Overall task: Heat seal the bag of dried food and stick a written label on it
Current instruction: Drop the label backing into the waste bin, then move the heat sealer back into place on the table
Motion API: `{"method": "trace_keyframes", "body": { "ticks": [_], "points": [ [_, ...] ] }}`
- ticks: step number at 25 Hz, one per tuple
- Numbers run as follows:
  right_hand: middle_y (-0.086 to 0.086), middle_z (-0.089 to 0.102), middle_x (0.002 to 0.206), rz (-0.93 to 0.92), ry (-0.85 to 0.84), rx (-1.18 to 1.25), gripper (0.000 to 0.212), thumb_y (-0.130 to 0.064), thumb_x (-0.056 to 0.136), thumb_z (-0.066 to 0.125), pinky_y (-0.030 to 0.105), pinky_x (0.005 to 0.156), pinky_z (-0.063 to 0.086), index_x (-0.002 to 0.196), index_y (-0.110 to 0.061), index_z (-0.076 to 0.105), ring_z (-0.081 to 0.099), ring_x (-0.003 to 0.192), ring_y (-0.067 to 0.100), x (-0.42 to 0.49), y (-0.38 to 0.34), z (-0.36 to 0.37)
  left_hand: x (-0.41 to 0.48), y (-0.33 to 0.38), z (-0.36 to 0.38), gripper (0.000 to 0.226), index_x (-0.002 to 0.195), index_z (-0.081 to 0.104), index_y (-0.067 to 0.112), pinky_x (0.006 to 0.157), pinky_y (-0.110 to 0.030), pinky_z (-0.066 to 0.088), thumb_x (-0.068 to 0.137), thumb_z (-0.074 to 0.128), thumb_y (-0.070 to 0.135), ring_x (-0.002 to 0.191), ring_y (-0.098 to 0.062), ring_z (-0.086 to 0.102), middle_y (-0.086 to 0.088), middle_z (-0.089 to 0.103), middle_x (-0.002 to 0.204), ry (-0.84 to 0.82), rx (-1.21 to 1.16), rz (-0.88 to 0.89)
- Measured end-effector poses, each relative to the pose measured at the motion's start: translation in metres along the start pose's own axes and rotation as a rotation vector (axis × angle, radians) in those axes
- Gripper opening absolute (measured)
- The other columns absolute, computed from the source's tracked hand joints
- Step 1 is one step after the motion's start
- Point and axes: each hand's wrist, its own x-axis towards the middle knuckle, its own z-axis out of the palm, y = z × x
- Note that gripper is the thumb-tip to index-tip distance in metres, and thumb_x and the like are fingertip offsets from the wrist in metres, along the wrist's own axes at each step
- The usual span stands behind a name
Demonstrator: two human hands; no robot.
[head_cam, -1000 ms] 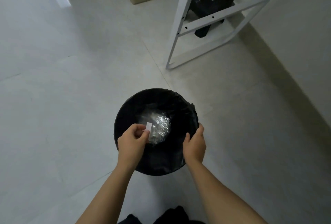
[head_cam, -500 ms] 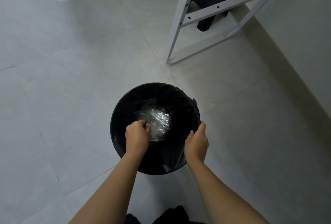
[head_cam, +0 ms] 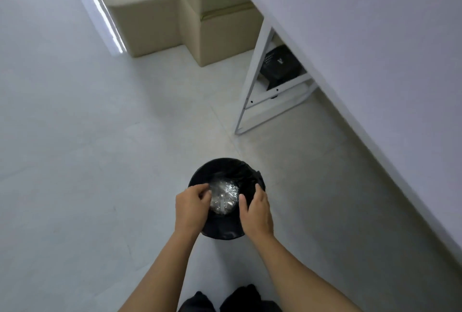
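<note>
— Starting at the left, what did you make out?

— Pale beige cardboard boxes [head_cam: 150,22] stood on the floor at the far left. Nearer, the left hand [head_cam: 191,203] hung over the left rim of a round black bin [head_cam: 225,230] lined with a black plastic sack. Its fingers were curled inward, but I could not tell whether they pinched anything.

— And inside?

— A crumpled wad of clear plastic film [head_cam: 223,194] lay at the bottom, between the hands. The right hand [head_cam: 257,209] gripped the right rim, thumb inside, fingers outside.

— The bag of dried food?

— Nowhere in view, and no label either. Further right stood a white metal table frame [head_cam: 252,82], with a black box-shaped device [head_cam: 280,64] under the white tabletop [head_cam: 362,37].

— So which step?

— I judged it a tidy-up, with waste going into the bin, likely scraps from the labelling or sealing. The next move called for letting go of the rim and turning to the table, where the bag presumably waited.
</note>
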Motion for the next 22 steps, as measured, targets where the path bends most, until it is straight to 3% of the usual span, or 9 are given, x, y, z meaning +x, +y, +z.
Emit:
{"method": "trace_keyframes", "body": {
  "ticks": [4, 9, 10, 12, 17, 22],
  "points": [
    [0.007, 0.034, 0.147, -0.132, 0.056, 0.191, 0.052, -0.034, 0.097, 0.036, 0.033, 0.108, 0.032, 0.143, -0.011, 0.026, 0.033, 0.135, 0.019, -0.102, -0.089, -0.096, -0.085, 0.089, -0.092, 0.022, 0.091, 0.072, 0.011, 0.075, -0.034, 0.053, 0.091, 0.052, 0.020, 0.076, -0.020, 0.068, 0.001, 0.069, 0.075, 0.034, -0.107, 0.068],
    [0.000, 0.040, 0.142, -0.260, 0.278, 0.344, 0.046, -0.032, 0.098, 0.034, 0.022, 0.104, 0.030, 0.140, -0.015, 0.030, 0.035, 0.131, 0.012, -0.196, -0.126, -0.223, -0.176, 0.196, -0.145, 0.026, 0.081, 0.068, 0.009, 0.059, -0.010, 0.038, 0.093, 0.049, 0.022, 0.070, -0.015, 0.062, -0.004, 0.068, 0.070, 0.066, -0.108, 0.237],
    [0.000, 0.039, 0.142, -0.275, 0.332, 0.360, 0.046, -0.032, 0.098, 0.034, 0.022, 0.104, 0.029, 0.141, -0.016, 0.029, 0.035, 0.131, 0.011, -0.207, -0.123, -0.248, -0.193, 0.218, -0.144, 0.026, 0.080, 0.066, 0.006, 0.057, -0.010, 0.037, 0.093, 0.049, 0.021, 0.066, -0.015, 0.059, -0.009, 0.067, 0.071, 0.042, -0.122, 0.295],
    [-0.001, 0.038, 0.143, -0.279, 0.471, 0.374, 0.046, -0.032, 0.098, 0.034, 0.022, 0.105, 0.029, 0.140, -0.016, 0.030, 0.034, 0.131, 0.010, -0.222, -0.111, -0.293, -0.220, 0.260, -0.134, 0.028, 0.076, 0.063, 0.003, 0.054, -0.012, 0.037, 0.093, 0.049, 0.020, 0.062, -0.015, 0.052, -0.016, 0.066, 0.072, -0.039, -0.122, 0.432],
    [0.003, 0.034, 0.146, -0.083, 0.767, 0.403, 0.051, -0.038, 0.097, 0.033, 0.027, 0.109, 0.026, 0.141, -0.013, 0.028, 0.031, 0.134, 0.014, -0.243, -0.033, -0.384, -0.283, 0.346, -0.067, 0.021, 0.076, 0.053, 0.022, 0.052, -0.016, 0.035, 0.096, 0.046, 0.023, 0.058, -0.014, 0.048, -0.014, 0.065, 0.069, -0.293, 0.020, 0.711],
    [0.006, 0.034, 0.146, 0.184, 1.031, 0.464, 0.053, -0.037, 0.097, 0.036, 0.031, 0.110, 0.026, 0.141, -0.010, 0.028, 0.031, 0.134, 0.018, -0.278, 0.101, -0.463, -0.368, 0.407, 0.041, 0.027, 0.090, 0.068, 0.016, 0.054, -0.014, 0.038, 0.098, 0.044, 0.025, 0.060, -0.015, 0.053, -0.014, 0.068, 0.072, -0.532, 0.106, 0.904]
  ]
}}
